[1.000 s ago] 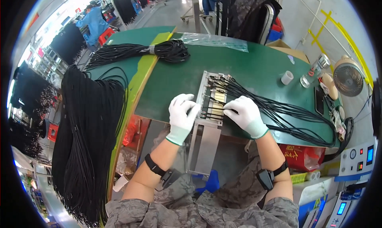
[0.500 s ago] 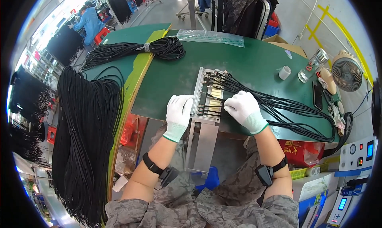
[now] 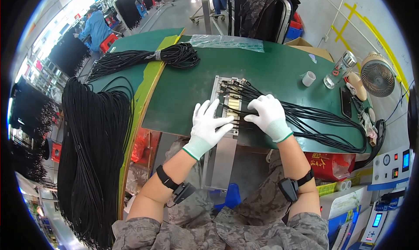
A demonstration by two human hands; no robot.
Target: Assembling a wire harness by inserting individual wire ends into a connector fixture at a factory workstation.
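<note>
A metal fixture [image 3: 216,86] with a row of slots lies at the near edge of the green table. Black cables [image 3: 301,111] run from it to the right, their connector ends set in its far part. My left hand [image 3: 208,127], in a white glove, lies over the fixture's near part with fingers spread, hiding several connectors. My right hand [image 3: 268,112], also gloved, is at the fixture's right side beside the cables. Its thumb and forefinger stand apart, with no cable plainly held between them.
A tied cable bundle [image 3: 176,56] lies at the far left, with a thick cable heap [image 3: 94,149] nearer. On the right are a white roll [image 3: 308,79], a glass bottle [image 3: 338,71], a phone [image 3: 345,102] and a fan [image 3: 377,75]. Plastic film [image 3: 227,42] lies at the back.
My left hand has moved right from the fixture's left edge onto it, its fingers spreading. The right hand has shifted slightly and its thumb and forefinger have parted.
</note>
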